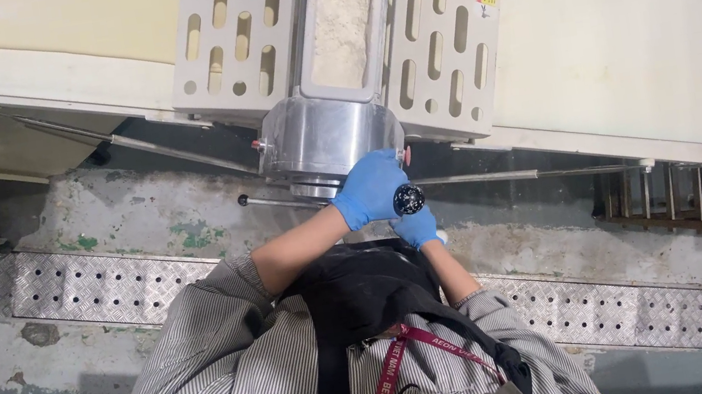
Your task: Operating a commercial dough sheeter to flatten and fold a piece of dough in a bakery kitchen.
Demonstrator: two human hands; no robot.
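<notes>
Left hand [368, 188], blue-gloved, was wrapped around a black knob [408, 199] at the front of the machine, fingers curled over it. Knob was round, dark, w/ a speckled or knurled face, sitting just below the steel housing [326, 135] and right at the machine's front edge. Right hand [417, 227], also blue-gloved, sat directly under the knob, close to the left hand; whether it was gripping anything couldn't be told, since the left hand and knob covered most of it.

Room around the hands: a thin steel rod [495, 177] ran sideways at knob level, out both sides of the housing, well clear to the right. Above, two perforated guards [437, 29] flanked a flour-dusted trough [341, 15]. Belt [621, 31] stretched off to the right, bare white; a dough sheet [84, 24] lay on the belt at upper left.

Below the machine edge, a gap showed worn concrete floor [142, 208] and a checker-plate strip [107, 282] running across, passing under the person's striped sleeves [211, 372].
</notes>
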